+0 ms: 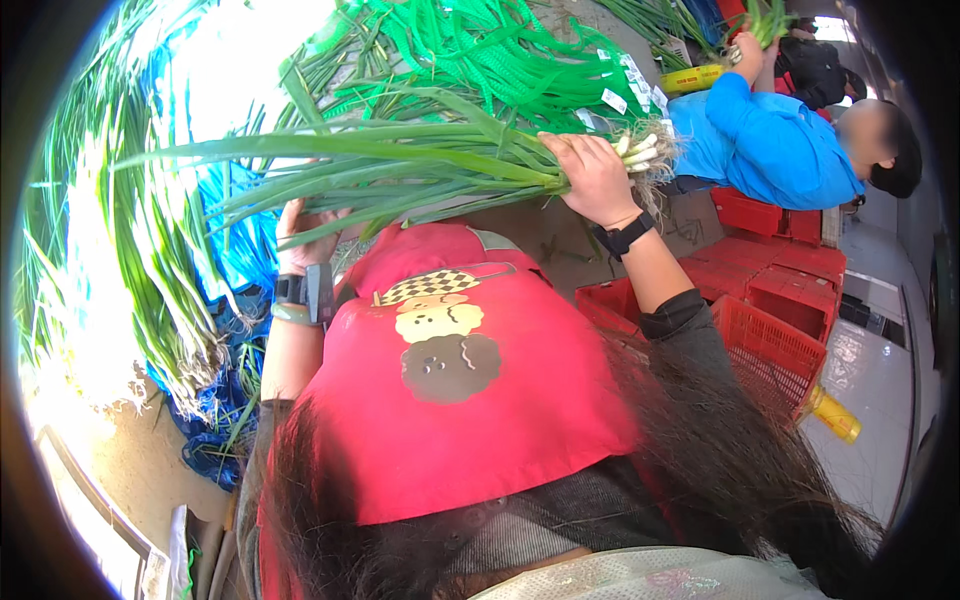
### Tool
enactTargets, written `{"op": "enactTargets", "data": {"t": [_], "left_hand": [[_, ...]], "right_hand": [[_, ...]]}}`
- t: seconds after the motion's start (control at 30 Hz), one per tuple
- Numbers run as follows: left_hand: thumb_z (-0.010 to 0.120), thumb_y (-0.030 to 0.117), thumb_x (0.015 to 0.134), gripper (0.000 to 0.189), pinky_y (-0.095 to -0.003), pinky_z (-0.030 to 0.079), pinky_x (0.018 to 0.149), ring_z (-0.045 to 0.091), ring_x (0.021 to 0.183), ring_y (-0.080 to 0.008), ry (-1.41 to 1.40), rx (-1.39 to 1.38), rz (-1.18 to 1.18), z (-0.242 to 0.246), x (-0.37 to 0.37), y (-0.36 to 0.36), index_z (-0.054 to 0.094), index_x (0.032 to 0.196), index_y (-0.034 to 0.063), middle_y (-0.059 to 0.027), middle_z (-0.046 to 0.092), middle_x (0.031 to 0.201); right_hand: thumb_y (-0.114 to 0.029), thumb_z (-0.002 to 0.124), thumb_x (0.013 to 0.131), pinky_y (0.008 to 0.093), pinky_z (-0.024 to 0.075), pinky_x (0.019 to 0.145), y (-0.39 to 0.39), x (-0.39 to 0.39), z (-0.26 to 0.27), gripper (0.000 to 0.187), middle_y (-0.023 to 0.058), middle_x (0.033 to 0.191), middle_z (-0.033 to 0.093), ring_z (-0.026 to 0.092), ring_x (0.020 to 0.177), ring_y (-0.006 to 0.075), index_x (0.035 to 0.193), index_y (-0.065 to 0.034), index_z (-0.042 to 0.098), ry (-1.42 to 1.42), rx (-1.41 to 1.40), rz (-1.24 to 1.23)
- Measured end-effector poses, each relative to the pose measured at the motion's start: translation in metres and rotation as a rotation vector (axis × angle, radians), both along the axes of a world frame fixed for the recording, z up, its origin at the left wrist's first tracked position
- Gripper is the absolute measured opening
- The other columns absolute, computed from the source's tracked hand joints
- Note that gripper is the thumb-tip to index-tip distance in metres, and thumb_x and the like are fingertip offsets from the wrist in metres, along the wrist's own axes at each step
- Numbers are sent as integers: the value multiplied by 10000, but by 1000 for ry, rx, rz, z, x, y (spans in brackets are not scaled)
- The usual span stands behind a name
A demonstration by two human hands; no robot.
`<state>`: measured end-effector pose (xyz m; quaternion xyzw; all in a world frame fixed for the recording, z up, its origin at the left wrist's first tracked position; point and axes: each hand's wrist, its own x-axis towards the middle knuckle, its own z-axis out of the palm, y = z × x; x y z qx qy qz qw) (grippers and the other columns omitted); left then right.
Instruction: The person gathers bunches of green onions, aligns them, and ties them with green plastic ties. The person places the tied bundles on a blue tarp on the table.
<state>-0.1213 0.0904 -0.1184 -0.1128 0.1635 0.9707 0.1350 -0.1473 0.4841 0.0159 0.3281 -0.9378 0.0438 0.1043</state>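
Observation:
A bunch of green onions (450, 169) lies crosswise before me, white root ends to the right and green leaves to the left. My right hand (596, 176) grips it just below the roots, fingers wrapped over the stalks. My left hand (309, 236) is at the leafy end, partly hidden by leaves that cross in front of it; how firmly it holds them does not show. Just beyond the bunch, a heap of green ribbed plastic straps (480, 52) with white tags lies among loose leaves.
More green onions (157, 262) lie on blue plastic sheeting (247, 240) at the left. To the right are red plastic crates (772, 352) and a yellow roll (835, 414). A co-worker in blue (780, 142) holds green onions (765, 26) at the upper right.

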Motion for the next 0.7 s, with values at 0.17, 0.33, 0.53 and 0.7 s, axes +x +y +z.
{"op": "enactTargets", "data": {"t": [0.17,0.33,0.53,0.7], "left_hand": [[656,192,815,613,-482,361,1047,447,1256,-296,-22,75,56,6,0,-11,425,1373,84,-130,488,1348],[660,233,819,663,-482,345,1061,438,1273,-270,35,-65,88,19,-3,-20,385,1405,93,-99,455,1393],[611,312,843,581,-473,384,1016,480,1221,-277,-30,-62,298,30,-7,-30,446,1361,109,-102,486,1368],[486,343,918,486,-394,432,946,513,1167,-245,104,-56,110,40,-14,-48,465,1331,87,-88,491,1371]], "right_hand": [[-1,617,655,365,454,771,0,-24,-1,603,75,969,605,593,889,250,1241,-107,518,36,-12,64],[-9,619,665,359,457,764,-2,-56,-3,592,62,950,604,595,887,239,1241,-117,532,56,-43,123],[19,607,636,374,457,817,-7,-102,1,631,62,1004,616,597,942,243,1247,-120,530,29,-44,176],[52,608,601,392,442,870,5,-130,0,681,78,1046,591,577,972,274,1253,-124,524,29,-44,212]]}}
